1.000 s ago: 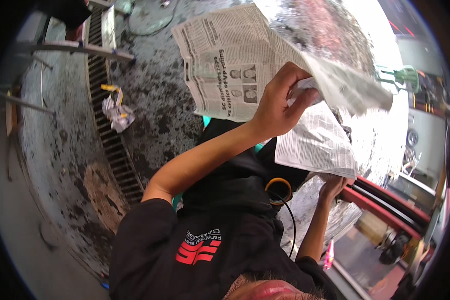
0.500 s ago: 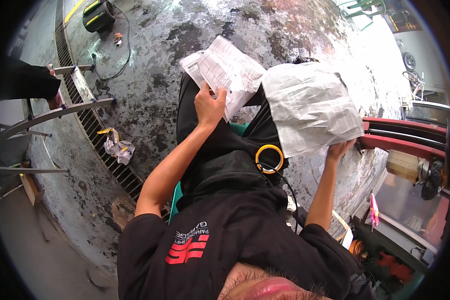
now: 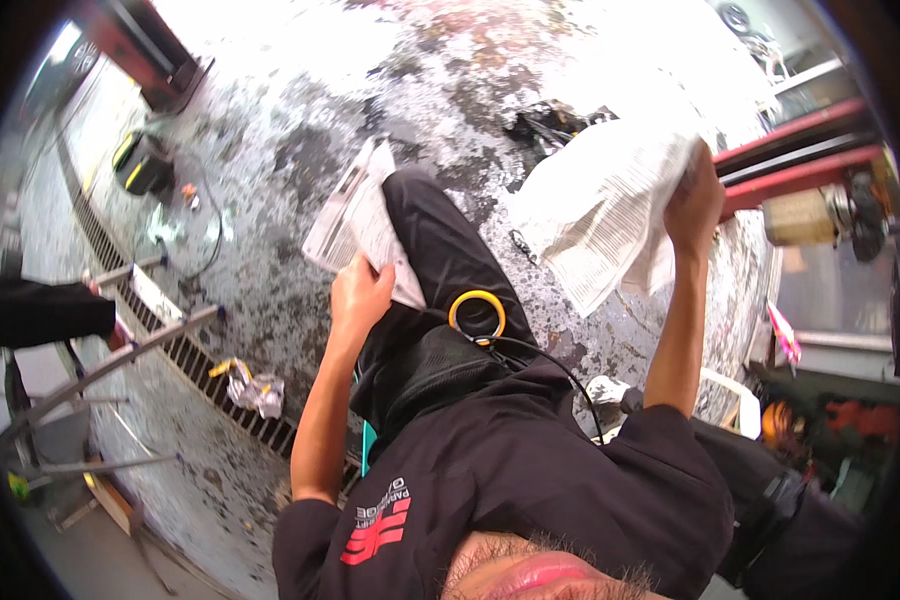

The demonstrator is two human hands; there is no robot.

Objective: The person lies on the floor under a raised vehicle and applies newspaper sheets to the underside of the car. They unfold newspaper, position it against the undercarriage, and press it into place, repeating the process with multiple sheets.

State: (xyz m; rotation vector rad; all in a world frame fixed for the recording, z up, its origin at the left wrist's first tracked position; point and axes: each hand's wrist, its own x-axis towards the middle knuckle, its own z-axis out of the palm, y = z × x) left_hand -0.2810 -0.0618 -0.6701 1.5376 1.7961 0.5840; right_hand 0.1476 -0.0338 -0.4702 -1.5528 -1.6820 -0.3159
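Observation:
My left hand [image 3: 360, 295] is closed on the lower edge of folded printed papers [image 3: 355, 225], which lean out past my left thigh. Held up at the right is a large creased printed sheet [image 3: 595, 215], its right edge gripped by my raised right hand [image 3: 695, 200]; that hand's fingers are partly hidden and blurred. The sheet hangs over the floor, clear of my lap. On my lap, between both arms, rests a yellow ring [image 3: 503, 318] with a black cord [image 3: 560, 368] running toward my right side.
A black-and-yellow case [image 3: 142, 163] stands far left near a floor drain grate [image 3: 90, 215]. Left, a metal ladder [image 3: 170, 325] lies by another person's black sleeve [image 3: 40, 312]. A crumpled wrapper [image 3: 255, 390] lies nearby. Red posts [image 3: 145, 55] rise far left and right; a dark bag [image 3: 550, 130] lies ahead.
The view has turned. My right hand has lifted the large sheet off my right leg, up and outward. My left hand has shifted left and nearer with the folded papers.

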